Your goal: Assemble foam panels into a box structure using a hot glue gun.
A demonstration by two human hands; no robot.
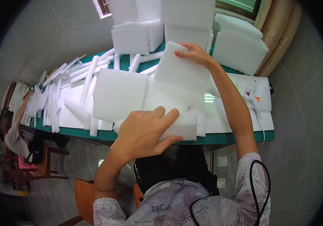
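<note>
My right hand [195, 55] pinches the upper right corner of a white foam sheet [182, 71], thumb on its face. The sheet is tilted up from the table, and its lower part meets other white foam. My left hand [142, 132] is over the near table edge with thumb and fingers spread. Beneath it lies a thick white foam strip [186, 128], partly hidden by the hand; whether they touch I cannot tell. Left of the raised sheet, another square foam sheet [118, 90] lies flat.
Many loose foam strips [88, 84] cover the table's left side. Stacked foam blocks [131, 39] stand along the back, with more foam blocks [240, 52] at back right. A white glue gun [252, 97] with a cord lies at right. Another person [16, 139] sits at far left.
</note>
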